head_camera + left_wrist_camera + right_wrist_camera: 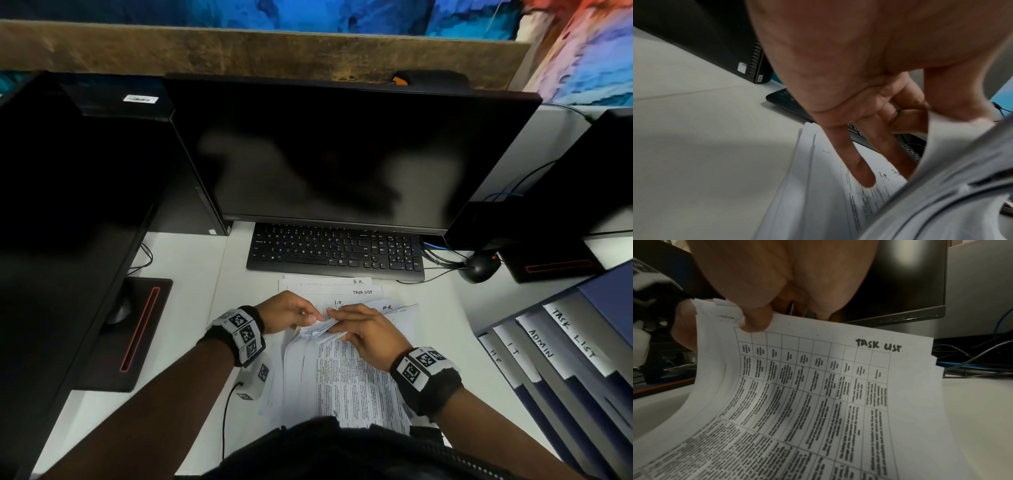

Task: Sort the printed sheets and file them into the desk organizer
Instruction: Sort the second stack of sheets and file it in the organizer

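A stack of printed sheets [342, 377] lies on the white desk in front of me, its far edge curled up. My left hand [310, 317] pinches the lifted edge between thumb and fingers, and in the left wrist view its little finger touches a lower sheet marked "I.T." [869, 191]. My right hand [337, 320] pinches the same edge from the right. Its thumb [756, 321] lies on the top sheet [818, 394], a table marked "TASK LIST". More labelled sheets [329, 291] fan out beyond the hands. The blue desk organizer [603, 301] stands at the right, with tabs H.R, I.T, ADMIN and TASK LIST.
A black keyboard [335, 251] and a dark monitor [342, 154] stand just beyond the sheets. A mouse [479, 267] and cables lie at the right. A second monitor and its base [137, 335] fill the left. A cable [226, 418] runs from my left wrist.
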Tool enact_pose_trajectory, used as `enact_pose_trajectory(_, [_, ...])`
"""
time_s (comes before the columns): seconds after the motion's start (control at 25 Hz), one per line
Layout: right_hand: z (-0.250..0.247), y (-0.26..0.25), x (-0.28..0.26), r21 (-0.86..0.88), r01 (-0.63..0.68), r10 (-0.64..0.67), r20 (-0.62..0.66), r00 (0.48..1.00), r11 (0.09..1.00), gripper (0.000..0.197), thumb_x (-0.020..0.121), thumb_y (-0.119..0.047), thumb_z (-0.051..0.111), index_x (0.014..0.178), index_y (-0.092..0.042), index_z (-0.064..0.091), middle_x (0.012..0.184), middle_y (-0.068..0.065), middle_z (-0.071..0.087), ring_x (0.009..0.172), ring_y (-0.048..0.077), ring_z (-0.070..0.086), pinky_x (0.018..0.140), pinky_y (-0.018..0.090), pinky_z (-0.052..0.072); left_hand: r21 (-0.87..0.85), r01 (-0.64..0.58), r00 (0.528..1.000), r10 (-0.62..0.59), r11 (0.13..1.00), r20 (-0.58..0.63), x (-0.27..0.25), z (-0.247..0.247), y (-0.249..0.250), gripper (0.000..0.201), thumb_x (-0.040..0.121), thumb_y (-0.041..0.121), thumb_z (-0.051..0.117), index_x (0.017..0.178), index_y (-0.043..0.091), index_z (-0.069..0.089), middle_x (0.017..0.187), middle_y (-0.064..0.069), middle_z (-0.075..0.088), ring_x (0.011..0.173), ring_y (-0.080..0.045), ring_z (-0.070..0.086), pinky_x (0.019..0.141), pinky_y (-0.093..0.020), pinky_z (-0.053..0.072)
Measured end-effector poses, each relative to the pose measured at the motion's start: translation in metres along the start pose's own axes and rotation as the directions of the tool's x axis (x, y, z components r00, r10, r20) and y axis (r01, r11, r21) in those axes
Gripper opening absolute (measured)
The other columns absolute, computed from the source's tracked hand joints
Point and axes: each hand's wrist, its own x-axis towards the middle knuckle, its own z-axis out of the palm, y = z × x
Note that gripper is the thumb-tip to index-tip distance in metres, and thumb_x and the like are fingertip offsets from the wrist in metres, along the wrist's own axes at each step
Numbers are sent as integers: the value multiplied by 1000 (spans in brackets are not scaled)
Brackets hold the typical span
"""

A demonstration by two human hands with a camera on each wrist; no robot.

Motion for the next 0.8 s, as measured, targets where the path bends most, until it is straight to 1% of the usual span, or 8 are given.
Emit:
enact_pose_trajectory(0.12, [-1, -2, -1, 3, 7, -7, 10, 1000, 1000, 40, 82, -3, 59, 109, -31, 67, 125, -16, 59, 112, 8, 50, 92, 37, 47, -91, 58, 991, -69, 994, -116, 6, 1, -7, 22, 97, 27, 49, 96, 23, 70, 98, 1, 68, 97, -15, 61, 90, -36, 48])
enact_pose_trajectory(0.2, [-2, -4, -2, 13, 21, -21, -9, 1000, 1000, 40, 81, -2, 60, 108, -30, 68, 121, -15, 62, 107, 10, 52, 89, 35, 47, 202, 127, 953, -63, 971, -296, 16, 3, -21, 27, 98, 28, 47, 118, 20, 61, 119, -1, 60, 114, -16, 52, 102, -38, 41])
enact_pose_trajectory(0.28, [-4, -6, -2, 22, 26, -25, -22, 999, 999, 40, 80, 0, 60, 107, -28, 69, 120, -14, 63, 105, 10, 51, 89, 32, 47, 479, 270, 940, -119, 835, -321, 20, 7, -32, 44, 95, 31, 48, 137, 19, 44, 140, 0, 42, 131, -19, 36, 111, -39, 31])
enact_pose_trajectory(0.36, [-4, -6, -3, 33, 25, -24, -27, 999, 999, 40, 80, 1, 60, 106, -27, 70, 119, -13, 63, 104, 7, 49, 90, 29, 44, 542, 333, 930, -177, 772, -321, 22, 11, -36, 50, 93, 33, 50, 140, 20, 38, 144, 3, 34, 133, -19, 30, 110, -40, 31])
enact_pose_trajectory(0.44, [-3, -6, -2, 36, 16, -15, -23, 1000, 999, 40, 80, 1, 59, 107, -27, 70, 120, -14, 63, 103, 6, 47, 89, 28, 44, 527, 311, 917, -104, 791, -386, 21, 12, -35, 42, 91, 33, 54, 130, 22, 46, 138, 5, 36, 129, -17, 34, 106, -40, 35])
enact_pose_trajectory(0.6, [-3, -6, -1, 41, 3, -2, -11, 1000, 999, 42, 81, 2, 56, 108, -27, 69, 121, -14, 62, 105, 7, 48, 90, 28, 44, 458, 156, 891, 75, 875, -448, 16, 6, -30, 11, 86, 29, 63, 95, 26, 58, 114, 9, 48, 108, -10, 46, 98, -31, 41])
enact_pose_trajectory(0.72, [-4, -8, 1, 33, -13, 13, 9, 1000, 999, 43, 82, 1, 54, 110, -28, 68, 124, -15, 60, 109, 7, 47, 93, 28, 43, 297, 73, 915, 55, 952, -399, 8, 3, -20, 11, 84, 24, 68, 78, 28, 59, 94, 8, 64, 91, -8, 59, 87, -27, 47])
enact_pose_trajectory(0.8, [-5, -8, 2, 17, -14, 14, 17, 1000, 1000, 43, 83, -2, 53, 112, -31, 66, 126, -17, 58, 111, 6, 46, 95, 29, 42, 188, 88, 920, -8, 978, -391, 3, 2, -15, 16, 81, 22, 72, 71, 28, 61, 87, 8, 68, 85, -7, 63, 79, -21, 46])
